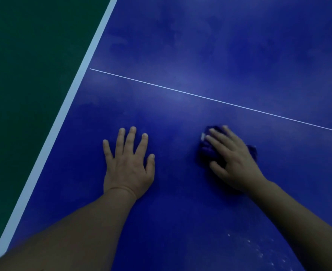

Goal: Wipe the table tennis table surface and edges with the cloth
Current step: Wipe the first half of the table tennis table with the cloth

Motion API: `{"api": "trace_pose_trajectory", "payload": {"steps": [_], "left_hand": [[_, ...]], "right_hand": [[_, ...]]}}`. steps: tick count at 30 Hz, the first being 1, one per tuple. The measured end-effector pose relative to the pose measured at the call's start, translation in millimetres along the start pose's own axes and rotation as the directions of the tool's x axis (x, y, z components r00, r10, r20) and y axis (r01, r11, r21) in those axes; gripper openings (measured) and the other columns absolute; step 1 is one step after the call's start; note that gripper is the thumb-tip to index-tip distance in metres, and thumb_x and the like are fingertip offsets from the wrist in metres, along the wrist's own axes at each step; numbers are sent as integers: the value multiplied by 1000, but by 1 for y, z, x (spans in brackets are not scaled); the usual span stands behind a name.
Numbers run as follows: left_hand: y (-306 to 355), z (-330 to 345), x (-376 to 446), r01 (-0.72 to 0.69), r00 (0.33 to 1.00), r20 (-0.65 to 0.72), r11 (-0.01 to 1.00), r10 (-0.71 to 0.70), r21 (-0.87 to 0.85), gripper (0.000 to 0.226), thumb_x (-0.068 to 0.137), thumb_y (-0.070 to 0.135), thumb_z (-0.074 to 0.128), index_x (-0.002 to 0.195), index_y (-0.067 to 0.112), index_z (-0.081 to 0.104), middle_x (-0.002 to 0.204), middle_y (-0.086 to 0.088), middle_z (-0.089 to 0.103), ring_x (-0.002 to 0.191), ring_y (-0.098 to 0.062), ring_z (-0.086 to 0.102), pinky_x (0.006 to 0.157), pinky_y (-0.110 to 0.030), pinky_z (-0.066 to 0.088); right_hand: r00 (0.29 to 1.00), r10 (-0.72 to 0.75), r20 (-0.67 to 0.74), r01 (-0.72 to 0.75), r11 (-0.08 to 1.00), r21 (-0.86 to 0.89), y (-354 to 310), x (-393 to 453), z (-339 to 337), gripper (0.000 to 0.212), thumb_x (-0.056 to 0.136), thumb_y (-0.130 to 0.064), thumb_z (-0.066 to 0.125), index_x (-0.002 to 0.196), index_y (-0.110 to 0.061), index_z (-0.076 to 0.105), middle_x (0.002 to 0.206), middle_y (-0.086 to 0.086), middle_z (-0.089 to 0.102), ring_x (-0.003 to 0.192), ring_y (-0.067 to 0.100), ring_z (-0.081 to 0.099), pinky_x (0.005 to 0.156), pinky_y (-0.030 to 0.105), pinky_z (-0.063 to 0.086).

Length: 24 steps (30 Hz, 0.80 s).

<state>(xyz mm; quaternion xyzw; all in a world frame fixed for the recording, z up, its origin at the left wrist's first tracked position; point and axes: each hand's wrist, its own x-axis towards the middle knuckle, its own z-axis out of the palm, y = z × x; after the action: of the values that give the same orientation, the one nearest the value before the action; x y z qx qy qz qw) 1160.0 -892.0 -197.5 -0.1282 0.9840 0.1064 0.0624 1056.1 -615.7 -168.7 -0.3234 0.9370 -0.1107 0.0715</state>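
Observation:
The blue table tennis table point(229, 55) fills most of the view, with a thin white centre line point(210, 97) crossing it and a white edge stripe point(71, 90) along its left side. My right hand point(233, 161) presses down on a bunched dark blue cloth point(205, 151), fingers spread over it; the cloth shows to the left and right of the hand. My left hand point(129, 163) lies flat on the bare surface, fingers apart, holding nothing, to the left of the cloth.
Dark green floor point(24, 75) lies beyond the table's left edge. Pale smudges mark the surface beyond the centre line, and small white specks point(259, 251) dot the surface near my right forearm.

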Motion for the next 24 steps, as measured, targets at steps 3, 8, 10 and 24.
{"api": "trace_pose_trajectory", "payload": {"steps": [3,8,10,24], "left_hand": [[1,0,-1,-10,1000,-10,1000,10,-7,66,97,56,16,157,30,27,168,-4,14,156,-25,-1,122,-62,-3],[0,1,-1,-17,1000,-10,1000,17,5,66,97,57,15,157,33,25,168,-4,12,155,-26,-2,121,-63,-3],[0,1,0,-24,1000,-7,1000,24,2,66,96,58,16,157,34,26,168,-5,12,155,-27,-2,121,-63,-3],[-2,-1,-3,-31,999,-8,999,31,-29,64,97,59,19,156,37,28,168,-5,11,155,-27,-4,121,-62,-8]], "right_hand": [[963,258,-79,-257,966,22,21,31,-9,64,84,-28,52,143,-2,52,152,20,44,148,44,25,121,54,22],[940,312,-136,-312,950,18,-11,94,0,53,96,-24,53,146,-8,49,156,13,42,149,34,26,122,41,17],[974,204,-94,-203,979,20,-33,80,6,53,94,-24,54,145,-7,51,154,13,44,148,37,29,121,45,20],[922,366,-128,-370,929,-10,-20,76,8,52,103,-40,46,149,-16,46,159,5,37,150,29,23,122,45,17]]}}
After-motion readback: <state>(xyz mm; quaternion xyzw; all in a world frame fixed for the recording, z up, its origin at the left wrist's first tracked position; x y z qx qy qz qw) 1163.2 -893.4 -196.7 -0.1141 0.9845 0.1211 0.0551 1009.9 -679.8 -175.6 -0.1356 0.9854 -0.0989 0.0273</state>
